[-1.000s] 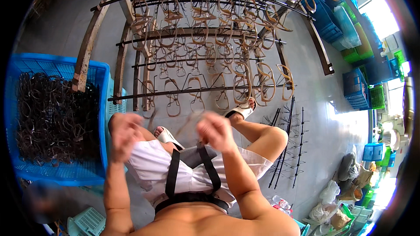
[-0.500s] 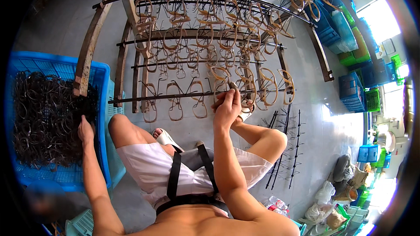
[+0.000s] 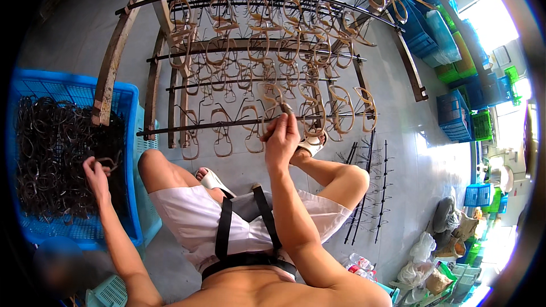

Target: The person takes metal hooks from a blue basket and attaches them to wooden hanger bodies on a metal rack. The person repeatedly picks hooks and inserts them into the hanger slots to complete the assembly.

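Observation:
My left hand [image 3: 98, 181] is over the blue basket [image 3: 135, 193] at the left, its fingers closed on a dark eyeglass frame [image 3: 115, 165]. Beneath it lies a tangled heap of dark eyeglass frames [image 3: 51, 153]. My right hand [image 3: 282, 139] is raised at the lowest front rod [image 3: 216, 124] of the rack. Its fingers pinch a small dark, slim tool [image 3: 286, 108] whose kind I cannot make out, its tip near a hanging frame. Amber eyeglass frames [image 3: 223, 146] hang from this rod on both sides of the hand.
The wooden rack [image 3: 116, 59] carries several more rods of hanging frames. Rods with wire prongs [image 3: 380, 193] lie on the floor right of my knee. Blue crates [image 3: 455, 116] stand at the far right, and plastic bags [image 3: 418, 270] lie at the lower right.
My left hand has lifted a dark frame off the heap and shifted slightly left. My right hand has moved a little left along the rod with the tool.

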Available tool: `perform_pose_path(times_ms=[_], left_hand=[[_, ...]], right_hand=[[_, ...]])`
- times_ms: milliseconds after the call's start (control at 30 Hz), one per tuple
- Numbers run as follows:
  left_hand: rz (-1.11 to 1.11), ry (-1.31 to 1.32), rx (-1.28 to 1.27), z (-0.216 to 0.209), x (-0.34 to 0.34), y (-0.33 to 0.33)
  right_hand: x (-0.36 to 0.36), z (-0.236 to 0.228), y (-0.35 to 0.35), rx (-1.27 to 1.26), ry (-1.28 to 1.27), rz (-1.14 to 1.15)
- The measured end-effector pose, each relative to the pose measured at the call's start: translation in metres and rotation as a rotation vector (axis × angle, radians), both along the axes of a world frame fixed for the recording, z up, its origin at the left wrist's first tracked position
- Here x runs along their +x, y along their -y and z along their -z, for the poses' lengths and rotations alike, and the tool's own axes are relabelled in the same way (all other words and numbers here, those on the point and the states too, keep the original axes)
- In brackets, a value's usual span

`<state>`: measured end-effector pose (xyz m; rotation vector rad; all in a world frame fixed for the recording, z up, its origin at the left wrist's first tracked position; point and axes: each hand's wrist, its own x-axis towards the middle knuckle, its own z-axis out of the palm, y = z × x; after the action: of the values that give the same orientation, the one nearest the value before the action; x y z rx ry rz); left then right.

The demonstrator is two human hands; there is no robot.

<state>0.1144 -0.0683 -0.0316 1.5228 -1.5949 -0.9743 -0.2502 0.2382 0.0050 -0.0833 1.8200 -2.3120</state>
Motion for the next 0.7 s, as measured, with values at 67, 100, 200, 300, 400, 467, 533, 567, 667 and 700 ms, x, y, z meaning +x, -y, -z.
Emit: perform_pose_path(times_ms=[67, 100, 200, 300, 400, 467, 533, 567, 667, 700], left_hand=[[0.075, 0.048, 0.113, 0.005, 0.000, -0.018], [0.178, 0.164, 0.206, 0.004, 0.001, -0.022], [0.290, 0.157, 0.177, 0.007, 0.000, -0.040], [0.351, 0.217, 0.196, 0.004, 0.001, -0.045], [0.328, 0.263, 0.133, 0.005, 0.000, -0.045], [0.293, 0.252, 0.051, 0.007, -0.003, -0.044], [0.258, 0.209, -0.055, 0.008, -0.005, -0.044], [0.196, 0.189, 0.029, 0.008, -0.007, -0.044], [0.070, 0.041, 0.072, 0.003, -0.011, -0.048], [0.020, 0.016, 0.045, 0.000, -0.013, -0.051]], right_hand=[[0.005, 0.002, 0.003, 0.058, -0.064, -0.029], [0.007, 0.003, 0.004, 0.074, -0.094, -0.031], [0.009, 0.007, 0.004, 0.204, -0.146, -0.014], [0.007, 0.010, 0.001, 0.243, -0.222, -0.050], [0.004, 0.013, -0.003, 0.382, -0.344, -0.014], [0.002, 0.015, -0.005, 0.378, -0.358, -0.020], [0.000, 0.016, -0.008, 0.384, -0.385, -0.036], [-0.001, 0.016, -0.009, 0.408, -0.412, -0.026], [-0.007, 0.013, -0.012, 0.441, -0.458, 0.008], [-0.010, 0.011, -0.013, 0.440, -0.435, 0.016]])
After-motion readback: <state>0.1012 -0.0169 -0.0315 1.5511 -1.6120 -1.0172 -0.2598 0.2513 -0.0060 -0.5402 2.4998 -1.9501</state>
